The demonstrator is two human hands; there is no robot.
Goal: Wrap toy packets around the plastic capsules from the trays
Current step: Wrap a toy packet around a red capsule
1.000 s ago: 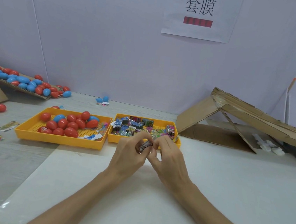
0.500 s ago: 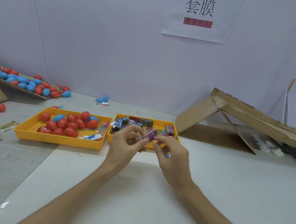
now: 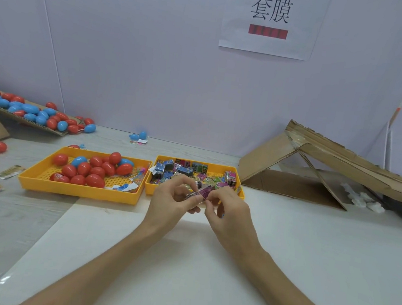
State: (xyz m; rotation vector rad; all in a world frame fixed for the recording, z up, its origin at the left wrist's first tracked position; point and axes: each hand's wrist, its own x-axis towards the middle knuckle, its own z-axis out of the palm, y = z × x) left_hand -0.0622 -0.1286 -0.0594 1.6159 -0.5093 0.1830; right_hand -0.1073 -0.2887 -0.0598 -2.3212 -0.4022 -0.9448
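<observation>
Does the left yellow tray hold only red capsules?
No, the left yellow tray also holds blue capsules among the red capsules.

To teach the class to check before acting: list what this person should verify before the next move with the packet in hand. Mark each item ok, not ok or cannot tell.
1. The purple packet is pinched by both the left hand and the right hand: ok.
2. Packet opened into a sleeve: cannot tell, as the fingers cover most of it.
3. A capsule ready in a hand: cannot tell, as the palms are hidden.
4. Spare capsules lie in the left yellow tray: ok.
5. That tray sits just left of the hands, probably within reach: ok.
</observation>
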